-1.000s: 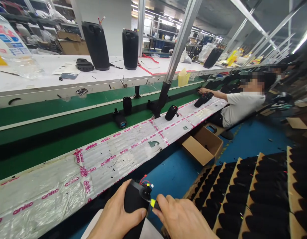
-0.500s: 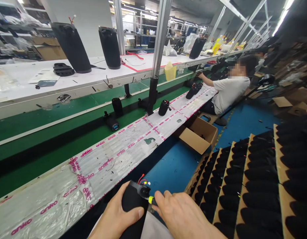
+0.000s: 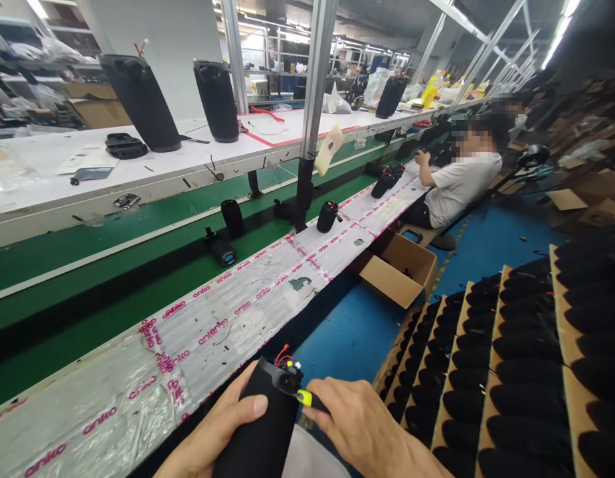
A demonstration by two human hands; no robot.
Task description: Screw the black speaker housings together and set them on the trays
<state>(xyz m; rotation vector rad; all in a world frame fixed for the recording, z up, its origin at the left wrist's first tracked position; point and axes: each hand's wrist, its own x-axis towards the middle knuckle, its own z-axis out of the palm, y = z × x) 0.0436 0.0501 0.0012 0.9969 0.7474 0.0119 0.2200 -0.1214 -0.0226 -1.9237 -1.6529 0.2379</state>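
Observation:
My left hand (image 3: 230, 421) is wrapped round a black cylindrical speaker body (image 3: 265, 425), its thumb lying along the near side. The speaker is tilted, and its far end points up and away from me. Red wires with small connectors (image 3: 284, 358) stick out of that end. In my right hand (image 3: 354, 415) is a hand tool with a black and yellow handle (image 3: 305, 398). The tool's front end meets the dark fitting (image 3: 288, 380) at the speaker's rim. Its tip is too small to make out, so I cannot tell its exact kind.
A plastic-covered bench (image 3: 212, 332) runs along my left beside a green conveyor belt (image 3: 113, 265). Several speaker bodies stand on the belt, the bench and the white shelf (image 3: 198, 126). Racked black speakers (image 3: 521, 372) lie at right, near an open carton (image 3: 392, 285). A co-worker (image 3: 461, 179) sits farther along.
My left thumb has shifted up and left on the speaker, which shows more of its side. Something yellow by the metal post has swung round. The co-worker's hand has moved nearer their body.

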